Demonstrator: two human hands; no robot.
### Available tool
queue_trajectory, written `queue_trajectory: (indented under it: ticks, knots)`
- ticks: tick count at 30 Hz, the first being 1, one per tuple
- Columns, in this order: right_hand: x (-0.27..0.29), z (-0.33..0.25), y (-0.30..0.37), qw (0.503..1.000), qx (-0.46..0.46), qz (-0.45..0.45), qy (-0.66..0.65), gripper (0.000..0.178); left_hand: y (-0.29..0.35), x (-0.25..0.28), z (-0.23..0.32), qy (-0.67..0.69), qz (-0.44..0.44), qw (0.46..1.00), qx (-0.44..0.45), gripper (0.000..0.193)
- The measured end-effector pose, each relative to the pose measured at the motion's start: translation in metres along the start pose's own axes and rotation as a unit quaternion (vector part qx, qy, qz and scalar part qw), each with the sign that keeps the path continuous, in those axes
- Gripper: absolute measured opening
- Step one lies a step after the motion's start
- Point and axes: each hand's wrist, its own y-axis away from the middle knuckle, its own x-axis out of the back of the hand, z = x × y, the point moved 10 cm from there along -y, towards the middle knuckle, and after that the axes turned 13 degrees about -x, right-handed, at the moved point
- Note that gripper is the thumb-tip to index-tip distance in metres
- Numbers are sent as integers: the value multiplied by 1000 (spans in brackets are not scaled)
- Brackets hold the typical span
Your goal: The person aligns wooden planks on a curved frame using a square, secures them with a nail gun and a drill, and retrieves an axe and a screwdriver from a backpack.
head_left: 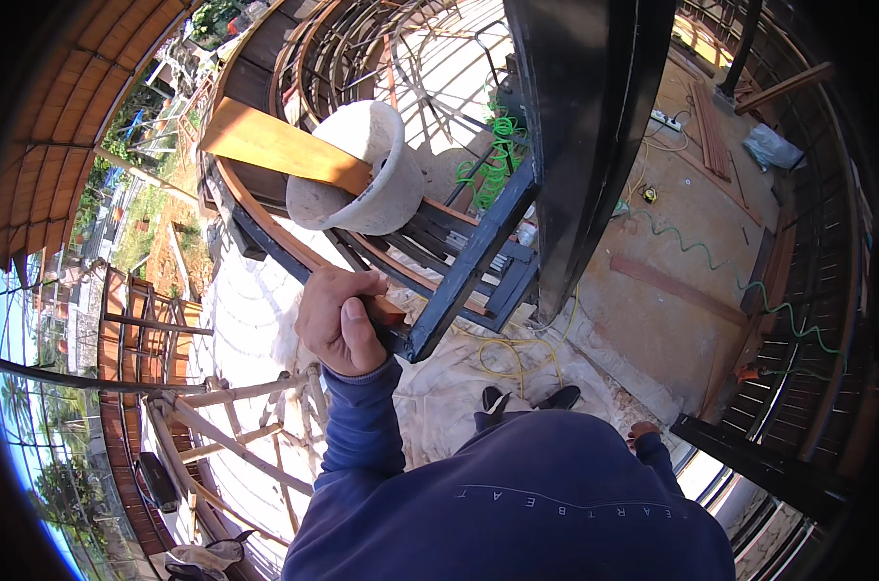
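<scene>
My left hand (348, 321) is closed round a curved wooden rail (294, 254), beside the end of a black metal bar (459, 281). The reddish-brown end of the wood shows past my fingers. Above that hand, a dirty white bucket (357, 184) sits on the curved frame, with an orange-brown board (280, 145) sticking out of it. My right hand (643, 433) is low at my right side, near a dark beam (749, 465). Only part of it shows, and its fingers are too small and hidden to read.
A tall black post (594, 116) rises in front of me. Green coiled hose (498, 160) hangs beside it, and a yellow cord (517, 356) lies on the pale sheet by my shoes. Planks (712, 131) and a power strip (666, 120) lie right. Wooden poles (236, 397) stand left.
</scene>
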Motion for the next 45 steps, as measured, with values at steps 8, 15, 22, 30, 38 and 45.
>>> queue_trajectory:
  ticks: [8,15,22,30,38,45]
  knots:
    - [5,-34,-25,1000,1,-8,30,21,-11,7,6,-6,-21,997,-74,20]
    - [-74,-136,27,897,146,9,418,18,-19,8,5,16,-74,989,-128,17]
    - [-157,-200,73,902,180,46,389,18,-21,13,-9,87,-99,975,-180,20]
    - [-216,-189,79,978,125,30,164,19,-38,80,-91,192,-24,950,-245,14]
    - [-228,-148,84,991,104,39,76,22,-47,70,-109,114,15,925,-361,19]
    - [-230,-120,91,996,82,38,-12,28,-29,66,-114,111,-38,909,-400,16]
